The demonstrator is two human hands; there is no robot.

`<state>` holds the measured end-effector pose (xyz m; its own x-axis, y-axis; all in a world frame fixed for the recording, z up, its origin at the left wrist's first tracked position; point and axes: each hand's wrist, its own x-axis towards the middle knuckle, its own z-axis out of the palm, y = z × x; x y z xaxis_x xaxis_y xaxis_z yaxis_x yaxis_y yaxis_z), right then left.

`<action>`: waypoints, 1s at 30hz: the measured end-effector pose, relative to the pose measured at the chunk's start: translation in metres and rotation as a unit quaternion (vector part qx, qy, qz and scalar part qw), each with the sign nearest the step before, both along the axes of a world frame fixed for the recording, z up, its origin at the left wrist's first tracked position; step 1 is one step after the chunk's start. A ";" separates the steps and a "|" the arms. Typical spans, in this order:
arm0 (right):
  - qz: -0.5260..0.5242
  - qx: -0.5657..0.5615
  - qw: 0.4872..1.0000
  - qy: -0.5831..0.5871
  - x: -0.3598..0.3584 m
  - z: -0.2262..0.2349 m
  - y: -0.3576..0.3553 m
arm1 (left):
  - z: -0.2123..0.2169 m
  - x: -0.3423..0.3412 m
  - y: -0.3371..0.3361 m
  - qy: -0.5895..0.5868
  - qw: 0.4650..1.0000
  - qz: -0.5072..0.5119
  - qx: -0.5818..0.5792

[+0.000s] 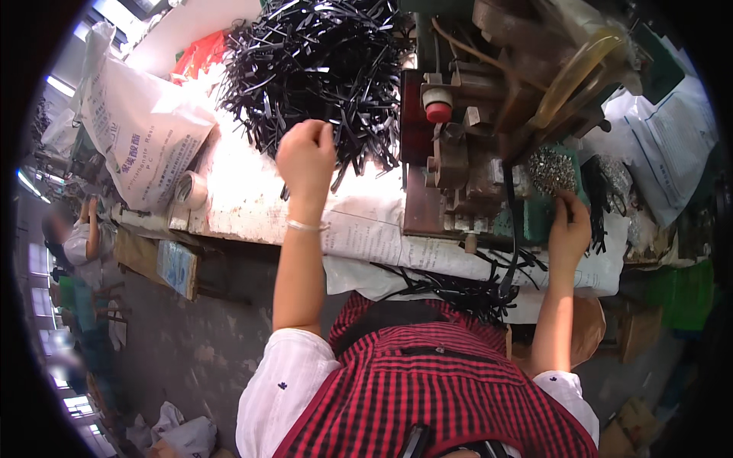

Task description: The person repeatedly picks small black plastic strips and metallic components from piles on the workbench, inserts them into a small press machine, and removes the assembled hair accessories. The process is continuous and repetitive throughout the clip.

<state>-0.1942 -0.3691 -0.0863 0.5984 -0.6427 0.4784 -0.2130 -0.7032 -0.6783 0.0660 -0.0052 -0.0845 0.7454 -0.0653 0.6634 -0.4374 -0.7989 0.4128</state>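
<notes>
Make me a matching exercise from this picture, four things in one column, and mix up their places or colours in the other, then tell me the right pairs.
Things:
1. Left hand
2. Right hand
3. Round button
4. Pale roll

Places or colours:
A. Beside the white sack on the left
B. By the pile of black strips
C. Red
D. At the small metal parts

Pairs: 1-B, 2-D, 3-C, 4-A

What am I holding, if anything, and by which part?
Cannot tell: left hand is by glossy black strips, right hand at small silvery metal pieces; any grip is hidden.
</notes>
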 end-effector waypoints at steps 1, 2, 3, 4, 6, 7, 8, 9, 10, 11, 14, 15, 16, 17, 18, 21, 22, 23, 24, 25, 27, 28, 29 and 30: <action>-0.003 0.008 1.000 0.011 -0.003 0.007 0.000 | 0.014 -0.009 0.009 -0.011 1.000 0.021 0.005; -0.003 0.045 0.999 -0.011 -0.006 0.010 0.000 | 0.038 -0.024 0.009 0.002 1.000 0.018 -0.019; -0.004 0.060 0.998 -0.003 -0.007 0.011 -0.001 | 0.065 -0.040 0.009 0.012 0.999 0.015 -0.043; -0.007 0.073 0.997 0.004 -0.009 0.013 -0.002 | 0.091 -0.056 0.004 0.041 0.994 -0.023 -0.096; -0.003 0.067 0.998 0.006 -0.006 0.012 -0.003 | 0.113 -0.073 -0.005 0.068 0.975 -0.133 -0.163; 0.001 0.046 0.999 0.001 -0.001 0.006 -0.004 | 0.107 -0.071 -0.008 0.115 0.950 -0.201 -0.209; 0.005 0.024 1.000 -0.003 0.001 0.002 -0.005 | 0.070 -0.053 -0.006 0.188 0.913 -0.225 -0.284; 0.000 -0.014 1.000 -0.011 -0.003 0.000 -0.004 | 0.029 -0.033 -0.005 0.263 0.861 -0.250 -0.356; -0.012 -0.053 0.998 -0.019 -0.010 -0.004 -0.004 | 0.013 -0.035 -0.012 0.266 0.850 -0.250 -0.380; -0.023 -0.090 0.995 -0.025 -0.017 -0.007 -0.003 | 0.002 -0.044 -0.015 0.271 0.837 -0.249 -0.404; -0.062 0.079 0.995 -0.017 -0.038 -0.004 0.001 | 0.008 -0.067 -0.013 0.249 0.844 -0.175 -0.441; -0.070 0.120 0.990 -0.015 -0.040 0.000 -0.002 | 0.013 -0.066 -0.010 0.258 0.842 -0.170 -0.442; -0.049 0.078 0.995 -0.039 -0.035 0.004 0.000 | 0.018 -0.064 -0.019 0.189 0.863 -0.193 -0.426; -0.017 0.081 0.995 -0.049 -0.029 0.012 0.003 | 0.029 -0.065 -0.022 0.184 0.867 -0.200 -0.417; 0.014 0.084 0.995 -0.058 -0.019 0.031 0.014 | 0.043 -0.068 -0.027 0.194 0.869 -0.201 -0.409; 0.158 0.080 0.977 -0.121 0.017 0.074 0.043 | 0.053 -0.063 -0.036 0.185 0.875 -0.242 -0.376; 0.170 0.044 0.975 -0.139 0.029 0.083 0.052 | 0.044 -0.059 -0.038 0.194 0.871 -0.249 -0.376; 0.182 0.007 0.971 -0.154 0.039 0.090 0.060 | 0.034 -0.056 -0.039 0.203 0.867 -0.255 -0.377; 0.171 0.003 0.970 -0.172 0.043 0.087 0.065 | 0.028 -0.061 -0.046 0.222 0.859 -0.235 -0.397; 0.162 0.001 0.969 -0.188 0.049 0.082 0.069 | 0.023 -0.071 -0.049 0.224 0.837 -0.252 -0.430; 0.153 0.118 0.958 -0.212 0.053 0.084 0.082 | 0.017 -0.084 -0.056 0.201 0.816 -0.246 -0.483; 0.153 0.177 0.947 -0.221 0.051 0.083 0.087 | 0.025 -0.088 -0.059 0.181 0.808 -0.243 -0.506; 0.185 0.239 0.925 -0.230 0.049 0.079 0.088 | 0.039 -0.093 -0.061 0.160 0.788 -0.286 -0.521; 0.220 0.295 0.897 -0.243 0.051 0.080 0.087 | 0.066 -0.102 -0.067 0.124 0.785 -0.301 -0.527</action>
